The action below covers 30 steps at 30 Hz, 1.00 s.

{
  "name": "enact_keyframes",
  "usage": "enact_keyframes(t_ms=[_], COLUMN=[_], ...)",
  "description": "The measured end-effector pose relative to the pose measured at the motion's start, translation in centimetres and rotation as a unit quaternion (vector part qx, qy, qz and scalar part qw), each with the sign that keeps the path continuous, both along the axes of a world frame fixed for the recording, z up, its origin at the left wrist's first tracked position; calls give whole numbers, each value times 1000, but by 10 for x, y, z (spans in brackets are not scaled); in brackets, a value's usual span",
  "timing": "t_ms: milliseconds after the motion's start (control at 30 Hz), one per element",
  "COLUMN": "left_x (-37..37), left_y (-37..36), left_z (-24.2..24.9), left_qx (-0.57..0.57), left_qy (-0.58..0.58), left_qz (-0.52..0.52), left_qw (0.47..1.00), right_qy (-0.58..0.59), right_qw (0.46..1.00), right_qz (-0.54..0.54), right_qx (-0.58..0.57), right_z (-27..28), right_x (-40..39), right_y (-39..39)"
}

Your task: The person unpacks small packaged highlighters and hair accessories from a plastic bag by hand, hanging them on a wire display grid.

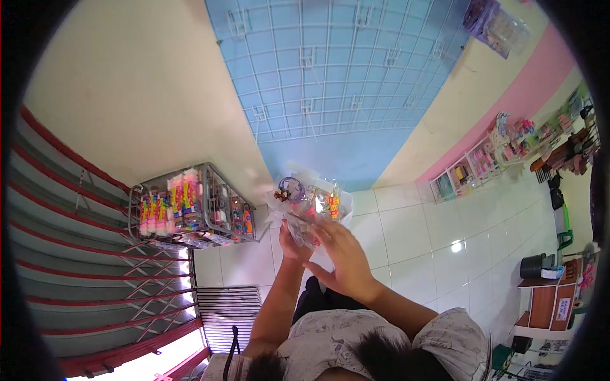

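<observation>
A clear plastic bag (346, 202) of small packaged items is in front of my body, above the tiled floor. Inside or on top of it lie a purple coiled item (292, 189) and a yellow and red packet (333, 204). My left hand (293, 244) is under the near left side of the bag, its fingers wrapped round the plastic. Over the bag's near edge, my right hand (342, 259) has its fingers stretched out and its thumb apart, touching or just above the packets.
A wire rack (206, 197) of colourful packets stands at the left by a folding metal gate (101, 267). Ahead, a white wire grid (330, 76) with hooks hangs on the blue wall. Display baskets (467, 171) line the right wall. A striped mat (229, 314) lies at the lower left.
</observation>
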<state>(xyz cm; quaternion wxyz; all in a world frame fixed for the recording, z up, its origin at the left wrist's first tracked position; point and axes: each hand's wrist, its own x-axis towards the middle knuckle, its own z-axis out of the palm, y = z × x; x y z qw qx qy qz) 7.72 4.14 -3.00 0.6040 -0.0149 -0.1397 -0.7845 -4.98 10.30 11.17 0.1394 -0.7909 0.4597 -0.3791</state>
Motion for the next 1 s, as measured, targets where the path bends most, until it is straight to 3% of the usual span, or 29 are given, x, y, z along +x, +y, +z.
enact_keyframes(t_ms=[100,167,200,300,533,667,767,900,1000], left_x=[0,-2,-2,-1,-3,-6,-15,-42,-59], left_y=[3,2,9,21,44,44,36,22,8], left_z=[26,50,58,58,74,85,84,121,107], left_qx=[23,30,32,24,24,14,-8,-61,-57], left_qy=[-106,-109,-114,-124,-135,-163,-158,-176,-147], left_qz=[50,33,23,6,0,-3,0,56,43], left_qw=[993,993,993,992,991,987,987,981,987], right_qy=[-11,-50,-123,-170,-207,-270,-416,-429,-397], right_qw=[996,983,979,944,961,959,904,899,909], right_qz=[-60,-141,-155,-112,-98,-74,-60,-39,-49], right_qx=[-69,-110,-53,260,156,-30,82,82,114], right_z=[25,31,36,45,14,22,33,63,72], right_x=[-17,-31,-28,-28,-25,-30,-41,-60,-66], right_y=[-13,-52,-64,-79,-65,-65,-74,-96,-109])
